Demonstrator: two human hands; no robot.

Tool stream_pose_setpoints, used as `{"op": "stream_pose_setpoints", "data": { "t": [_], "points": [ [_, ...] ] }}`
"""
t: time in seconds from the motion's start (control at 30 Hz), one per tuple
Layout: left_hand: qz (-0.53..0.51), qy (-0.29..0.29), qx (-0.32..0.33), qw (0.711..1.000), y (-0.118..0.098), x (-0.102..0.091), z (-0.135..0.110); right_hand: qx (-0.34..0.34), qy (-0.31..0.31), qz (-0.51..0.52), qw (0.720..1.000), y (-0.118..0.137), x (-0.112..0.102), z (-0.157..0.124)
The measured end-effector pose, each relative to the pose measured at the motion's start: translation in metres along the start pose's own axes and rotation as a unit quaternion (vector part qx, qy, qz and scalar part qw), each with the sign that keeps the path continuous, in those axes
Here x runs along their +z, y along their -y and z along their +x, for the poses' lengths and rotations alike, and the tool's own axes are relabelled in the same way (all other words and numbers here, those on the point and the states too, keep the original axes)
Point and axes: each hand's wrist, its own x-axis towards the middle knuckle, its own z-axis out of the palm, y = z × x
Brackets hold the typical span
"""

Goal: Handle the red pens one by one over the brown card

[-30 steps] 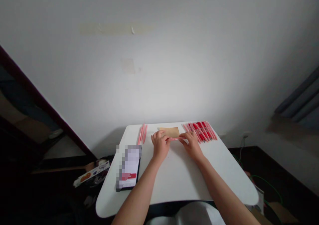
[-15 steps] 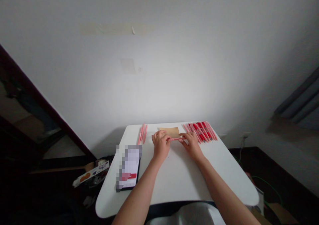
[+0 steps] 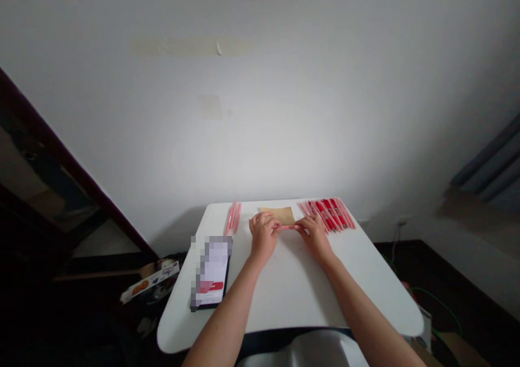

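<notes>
A pink pen [image 3: 286, 227] lies crosswise between my two hands over the far middle of the white table [image 3: 292, 291]. My left hand [image 3: 263, 235] is closed round its left end. My right hand [image 3: 313, 233] pinches its right end. Just behind the hands lies a brown paper piece [image 3: 279, 214]. To the right of my right hand, several red and pink pens [image 3: 330, 213] lie side by side in a row. Up to three pink pens [image 3: 232, 217] lie together to the left of my left hand.
A phone [image 3: 212, 270] with a lit screen lies at the table's left edge. A printed box [image 3: 149, 282] sits on the dark floor to the left. A white wall rises right behind the table. Cables trail on the floor at the right.
My hands have drawn slightly closer together on the pink pen. Everything else on the table stays where it was.
</notes>
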Motion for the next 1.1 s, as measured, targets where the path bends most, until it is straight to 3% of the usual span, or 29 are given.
{"op": "stream_pose_setpoints", "data": {
  "t": [0.27, 0.7, 1.1],
  "points": [
    [-0.002, -0.011, -0.027, 1.0, -0.0011, 0.0018, -0.0015, 0.008, -0.003, 0.018, 1.0, 0.0005, 0.0014, -0.0022],
    [-0.015, -0.007, -0.007, 1.0, -0.0001, 0.0001, 0.0008, -0.014, -0.002, -0.029, 0.999, -0.0014, 0.001, -0.0006],
    [-0.016, -0.046, -0.026, 0.998, 0.0011, 0.0047, 0.0, -0.01, -0.01, -0.035, 0.999, -0.0041, 0.0028, -0.0004]
  ]
}}
